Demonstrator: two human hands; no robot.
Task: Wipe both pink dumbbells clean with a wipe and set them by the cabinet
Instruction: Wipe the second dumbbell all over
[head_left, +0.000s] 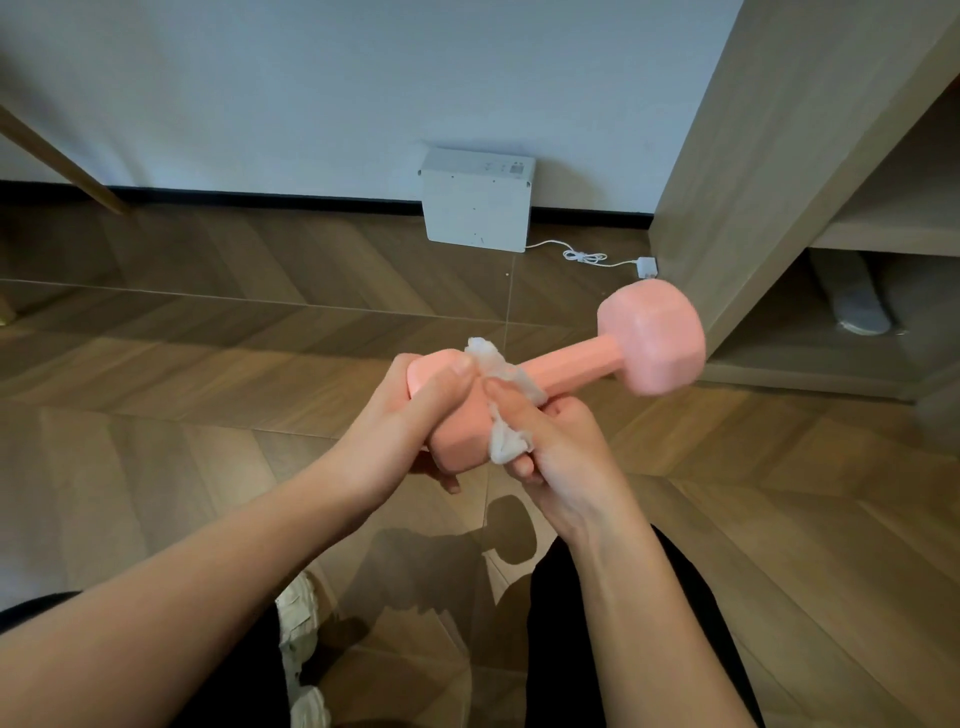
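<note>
Person crouching over wood floor (218, 322). Left hand (415, 415) clenching near head of pink dumbbell (652, 340), holding it mid-air, near cabinet (769, 156). Right hand (550, 447) pinching white wipe (501, 405) against handle. Wiping step likely underway; next: rubbing along handle toward far head. Second dumbbell not visible.

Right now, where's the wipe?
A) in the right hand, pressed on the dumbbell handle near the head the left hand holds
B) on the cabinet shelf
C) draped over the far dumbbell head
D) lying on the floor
A: the white wipe is bunched in the right hand against the pink dumbbell at its handle, beside the near head that the left hand holds; the far head is bare.
</note>
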